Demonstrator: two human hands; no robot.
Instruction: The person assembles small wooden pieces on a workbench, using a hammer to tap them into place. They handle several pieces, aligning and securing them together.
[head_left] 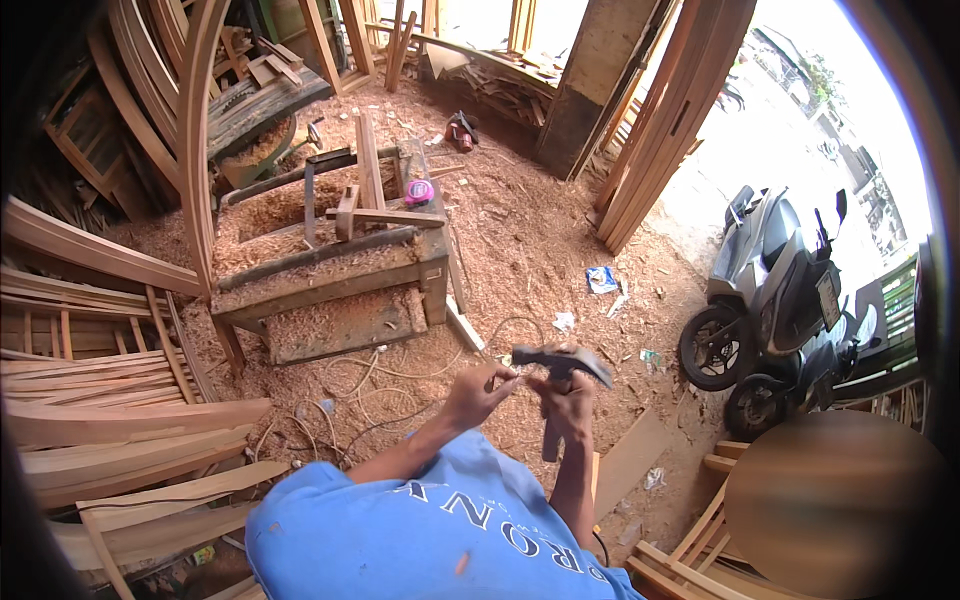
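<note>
A claw hammer point(590, 366) is in my right hand point(568, 402), gripped close under its dark metal head. Its handle points down toward my body. My left hand point(478, 396) is closed in a pinch just left of the hammer head, thumb and forefinger together. What lies between those fingertips is too small to make out. The fingertips of both hands nearly meet in front of my blue shirt point(420, 530), above a floor strewn with shavings.
A wooden workbench point(435, 265) full of shavings stands ahead to the left, with a pink tape measure point(419, 192) on it. Cords point(370, 395) loop over the floor. Timber pieces point(140, 450) are stacked at left. Motorbikes point(770, 290) stand at right, near upright planks point(665, 130).
</note>
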